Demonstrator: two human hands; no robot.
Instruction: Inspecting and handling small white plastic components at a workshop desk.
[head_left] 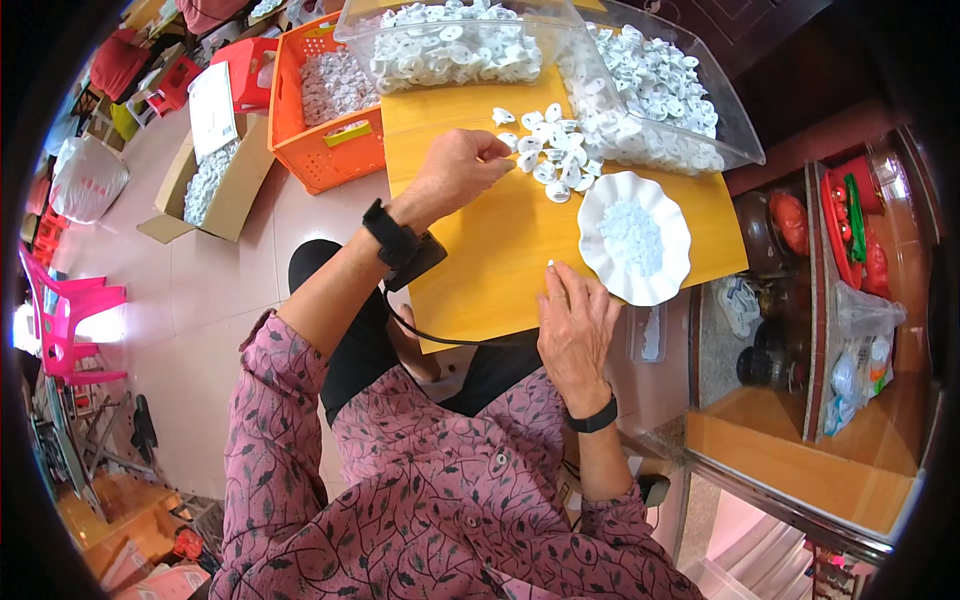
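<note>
My left hand (462, 170) is over the far part of the yellow tabletop (470, 270), beside a loose heap of small white plastic parts (556, 150). Its fingers are bent together at the heap's left edge; what they hold, if anything, is hidden. Nearer to me, my right hand (577, 335) rests at the table's front edge with fingers stretched forward. A tiny white spot shows at one fingertip, a nail or a small piece. Just beyond that hand stands a white scalloped plate (676, 232) with small pale-blue translucent pieces (632, 236) in it.
Two clear bins (455, 50) (665, 105) full of white parts stand at the table's far side. An orange crate (325, 160) and an open carton (240, 185) are on the left. A shelf unit (815, 300) borders the right; a pink chair (75, 315) stands far left.
</note>
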